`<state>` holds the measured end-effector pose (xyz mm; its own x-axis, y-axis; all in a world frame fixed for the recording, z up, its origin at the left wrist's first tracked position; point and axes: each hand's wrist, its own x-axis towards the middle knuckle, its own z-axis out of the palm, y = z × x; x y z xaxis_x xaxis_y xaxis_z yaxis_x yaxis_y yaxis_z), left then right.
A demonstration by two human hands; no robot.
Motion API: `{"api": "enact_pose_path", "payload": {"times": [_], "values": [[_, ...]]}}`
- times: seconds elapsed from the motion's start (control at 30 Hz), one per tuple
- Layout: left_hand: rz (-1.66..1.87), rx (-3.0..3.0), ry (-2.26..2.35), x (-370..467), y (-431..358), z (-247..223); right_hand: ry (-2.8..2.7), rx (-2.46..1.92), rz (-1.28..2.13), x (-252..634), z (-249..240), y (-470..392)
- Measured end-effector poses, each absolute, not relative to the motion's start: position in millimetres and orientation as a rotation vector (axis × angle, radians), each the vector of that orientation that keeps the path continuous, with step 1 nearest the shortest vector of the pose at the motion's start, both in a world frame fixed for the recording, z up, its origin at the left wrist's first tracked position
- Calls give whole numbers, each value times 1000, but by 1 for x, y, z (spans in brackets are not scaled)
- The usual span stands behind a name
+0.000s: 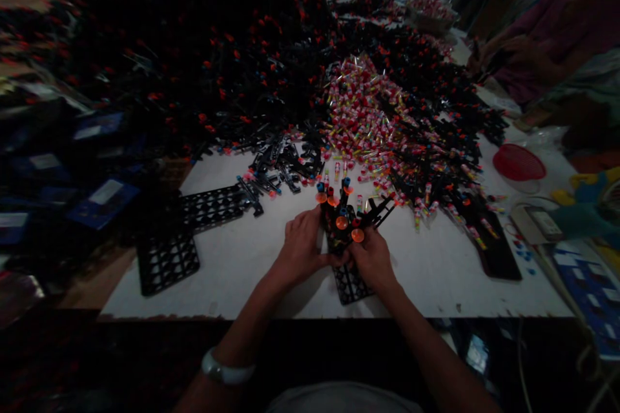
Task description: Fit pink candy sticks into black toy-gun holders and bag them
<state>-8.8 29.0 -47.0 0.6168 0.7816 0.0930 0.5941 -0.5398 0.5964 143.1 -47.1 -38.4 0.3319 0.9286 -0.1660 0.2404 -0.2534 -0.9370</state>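
Observation:
In front of me a black perforated tray [352, 287] lies lengthwise on the white table. Several black toy guns stand bunched in its far part, with orange suction-cup tips [341, 222] and blue and red ends showing. My left hand [301, 248] grips the tray's left side, its thumb reaching across toward the right. Closed at the right of the bunch, my right hand [372, 261] pinches a black toy gun [380, 210] below an orange tip; the fingertips are partly hidden. Small candy-filled tubes [360, 203] lie just beyond.
Two more perforated trays [169, 264] rest at left. Beyond them rises a big dark heap of toy guns [252, 64], beside a pile of candy tubes [361, 103]. A red round basket [519, 162] and a dark flat slab [501, 255] are at right. A co-worker's hands [513, 51] appear far right.

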Motion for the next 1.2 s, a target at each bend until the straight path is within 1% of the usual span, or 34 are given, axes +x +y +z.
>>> {"api": "enact_pose_path", "payload": {"times": [0.07, 0.13, 0.2, 0.27, 0.33, 0.4, 0.43, 0.5, 0.53, 0.6, 0.63, 0.7, 0.73, 0.83, 0.9, 1.0, 1.13, 1.2], "values": [[471, 2320, 1094, -9, 29, -48, -1206, -1758, 875, 141, -37, -46], [461, 2331, 1104, -9, 30, -49, -1368, -1817, 704, 132, -38, -48], [442, 2345, 1125, -9, 30, -51, -1427, -1917, 573, 120, -41, -51], [433, 2351, 1148, -9, 31, -52, -1455, -1970, 554, 114, -42, -52], [444, 2342, 1152, -9, 31, -52, -1558, -1865, 618, 125, -37, -51], [462, 2328, 1136, -9, 31, -50, -1629, -1777, 594, 155, -28, -48], [465, 2323, 1125, -9, 31, -49, -1612, -1828, 499, 176, -23, -46], [471, 2316, 1108, -8, 31, -48, -1416, -2155, 83, 221, -15, -42], [477, 2312, 1100, -8, 31, -47, -1336, -2329, -54, 241, -12, -40], [504, 2305, 1086, -8, 32, -48, -1288, -2542, -131, 271, -9, -37], [521, 2302, 1082, -8, 32, -48, -1301, -2563, -101, 278, -9, -36], [542, 2304, 1073, -8, 32, -50, -1317, -2417, 93, 272, -11, -38], [542, 2307, 1073, -8, 32, -50, -1279, -2280, 264, 260, -12, -39], [512, 2336, 1086, -8, 31, -51, -1019, -1769, 942, 204, -19, -47], [482, 2370, 1086, -9, 31, -50, -873, -1564, 1188, 168, -21, -51], [437, 2421, 1049, -11, 31, -50, -797, -1517, 1262, 140, -22, -53], [436, 2464, 1012, -13, 32, -53, -822, -1543, 1227, 140, -25, -56], [442, 2469, 1017, -13, 31, -54, -905, -1568, 1155, 141, -32, -59]]}}
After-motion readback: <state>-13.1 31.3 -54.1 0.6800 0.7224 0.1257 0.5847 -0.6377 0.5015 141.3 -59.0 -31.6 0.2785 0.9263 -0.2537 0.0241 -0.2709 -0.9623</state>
